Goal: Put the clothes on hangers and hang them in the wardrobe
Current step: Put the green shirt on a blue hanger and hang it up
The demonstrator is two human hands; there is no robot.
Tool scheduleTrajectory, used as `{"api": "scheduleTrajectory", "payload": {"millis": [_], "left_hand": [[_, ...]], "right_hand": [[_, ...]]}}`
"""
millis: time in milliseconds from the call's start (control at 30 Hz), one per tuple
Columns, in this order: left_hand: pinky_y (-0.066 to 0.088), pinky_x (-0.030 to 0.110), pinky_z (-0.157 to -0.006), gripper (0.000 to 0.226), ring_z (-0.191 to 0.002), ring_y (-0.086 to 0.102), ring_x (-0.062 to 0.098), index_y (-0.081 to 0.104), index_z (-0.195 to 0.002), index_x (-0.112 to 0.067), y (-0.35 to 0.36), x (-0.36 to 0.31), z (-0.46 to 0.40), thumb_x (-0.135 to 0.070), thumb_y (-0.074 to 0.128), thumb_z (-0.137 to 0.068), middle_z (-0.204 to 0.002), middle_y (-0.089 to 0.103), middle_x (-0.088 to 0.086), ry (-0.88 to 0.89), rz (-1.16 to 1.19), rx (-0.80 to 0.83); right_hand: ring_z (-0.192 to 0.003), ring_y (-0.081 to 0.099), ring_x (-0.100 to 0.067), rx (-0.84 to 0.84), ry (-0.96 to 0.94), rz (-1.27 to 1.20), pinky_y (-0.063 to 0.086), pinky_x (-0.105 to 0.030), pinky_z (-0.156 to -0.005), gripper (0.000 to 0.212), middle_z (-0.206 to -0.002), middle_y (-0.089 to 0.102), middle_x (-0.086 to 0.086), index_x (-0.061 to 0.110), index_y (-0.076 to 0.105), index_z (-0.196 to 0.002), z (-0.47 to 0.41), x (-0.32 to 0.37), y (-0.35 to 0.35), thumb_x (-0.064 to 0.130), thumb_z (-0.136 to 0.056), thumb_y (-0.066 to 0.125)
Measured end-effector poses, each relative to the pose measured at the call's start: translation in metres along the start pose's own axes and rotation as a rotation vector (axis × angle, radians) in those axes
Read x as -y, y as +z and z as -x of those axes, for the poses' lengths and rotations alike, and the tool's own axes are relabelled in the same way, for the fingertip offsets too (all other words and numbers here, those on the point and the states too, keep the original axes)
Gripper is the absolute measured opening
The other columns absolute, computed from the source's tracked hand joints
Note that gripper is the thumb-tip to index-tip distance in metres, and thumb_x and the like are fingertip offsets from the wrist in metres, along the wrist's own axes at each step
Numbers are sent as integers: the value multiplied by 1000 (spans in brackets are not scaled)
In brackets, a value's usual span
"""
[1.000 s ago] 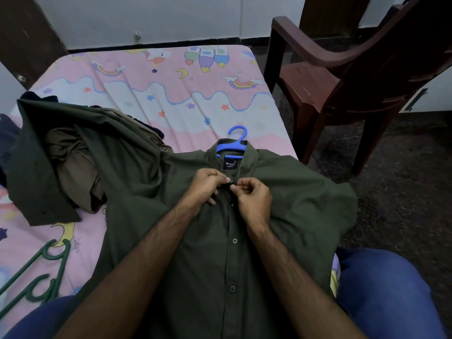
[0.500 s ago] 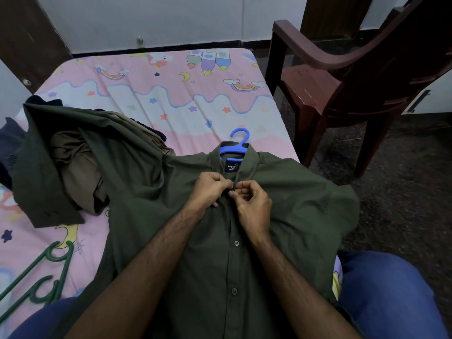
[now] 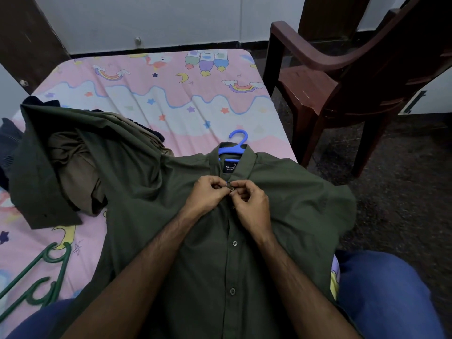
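Mostly hidden inside the collar, the blue plastic hanger (image 3: 236, 146) shows only its hook and a short stretch of its shoulders just beyond the hands; the rest lies under cloth. The dark olive-green button-up shirt (image 3: 288, 211) lies face up on the pink bedsheet printed with rainbows and stars (image 3: 151, 99), its lower part running off the bottom edge under the forearms. One sleeve is thrown out far to the left of the hands over a crumpled brown garment (image 3: 73, 167), and darker clothes behind that are too shadowed to make out. A small dark label shows inside the collar, its lettering only partly legible. The left hand (image 3: 206, 194) pinches the placket edge near the top, fingers curled; the right hand (image 3: 249, 204) pinches the opposite edge at a small button (image 3: 232, 189), fingertips almost touching the left's. Lower buttons look fastened. Green plastic hangers (image 3: 41, 277) lie well left, partly cut off.
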State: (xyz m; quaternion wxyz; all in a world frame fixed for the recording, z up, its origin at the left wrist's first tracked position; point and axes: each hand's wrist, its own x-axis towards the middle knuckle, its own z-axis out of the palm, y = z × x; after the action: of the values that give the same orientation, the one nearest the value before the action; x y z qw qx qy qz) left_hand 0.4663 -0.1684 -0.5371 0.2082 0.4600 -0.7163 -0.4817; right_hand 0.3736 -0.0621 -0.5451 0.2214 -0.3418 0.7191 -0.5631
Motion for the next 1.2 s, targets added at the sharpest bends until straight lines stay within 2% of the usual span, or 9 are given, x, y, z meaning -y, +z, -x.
{"api": "scheduleTrajectory", "payload": {"millis": [233,367,467,533,633,867,933,1067,1200], "left_hand": [[39,20,-39,7,-54,49,7,69,-83,-15,-3,4,-1,-10,72,-87,-67,59,-4,-45,127,66],[38,22,-44,7,-55,46,8,70,-81,-16,2,16,-5,-18,75,-86,-61,54,-9,-7,104,15],[38,29,-56,17,-52,42,4,66,-76,-24,10,26,-2,-39,73,-79,-57,49,-15,114,-35,-91],[42,31,-59,22,-56,44,4,61,-75,-28,12,30,1,-49,69,-79,-62,50,-16,156,-95,-134],[40,32,-59,31,-56,43,4,59,-74,-26,11,32,1,-56,66,-81,-61,49,-15,181,-97,-147],[42,33,-65,17,-70,50,1,55,-85,-28,10,24,7,-38,65,-93,-74,52,-13,227,-211,-127],[46,32,-72,14,-73,53,2,56,-105,-32,4,16,14,-31,65,-94,-92,56,-15,285,-166,-52],[52,34,-88,62,-83,61,10,33,-144,-41,-28,-18,35,-26,66,-93,-119,45,-15,445,-228,34],[48,46,-96,62,-124,50,15,33,-147,-31,-82,-83,44,-30,60,-90,-138,40,-9,719,-524,-196]], "right_hand": [[-61,66,-20,82,-19,38,57,-36,-62,11,-72,67,-3,17,63,-92,-13,2,-12,10,-89,71],[-86,65,-21,174,-174,504,53,-39,-71,20,-91,69,5,24,54,-103,-30,19,-29,19,-89,67],[-93,60,-25,43,-265,603,50,-39,-75,10,-98,65,-1,19,59,-100,-68,42,-40,21,-90,59],[-105,56,-27,26,-257,655,48,-41,-86,18,-108,63,-4,17,64,-108,-102,45,-41,25,-93,57],[-118,54,-29,244,-77,761,46,-44,-99,46,-125,61,-6,15,59,-130,-146,34,-38,44,-94,61],[-97,61,-22,467,35,561,47,-30,-76,31,-105,64,-3,16,64,-110,-164,44,-34,39,-91,71],[-94,58,-22,459,-52,581,44,-29,-72,24,-103,62,-1,18,59,-107,-158,61,-40,35,-93,68],[-110,60,-31,313,-267,743,50,-44,-90,25,-123,63,-4,29,52,-120,-146,114,-69,35,-97,60],[-110,63,-33,69,-459,699,47,-40,-81,26,-122,66,-8,32,48,-123,-136,201,-120,33,-99,57]]}}
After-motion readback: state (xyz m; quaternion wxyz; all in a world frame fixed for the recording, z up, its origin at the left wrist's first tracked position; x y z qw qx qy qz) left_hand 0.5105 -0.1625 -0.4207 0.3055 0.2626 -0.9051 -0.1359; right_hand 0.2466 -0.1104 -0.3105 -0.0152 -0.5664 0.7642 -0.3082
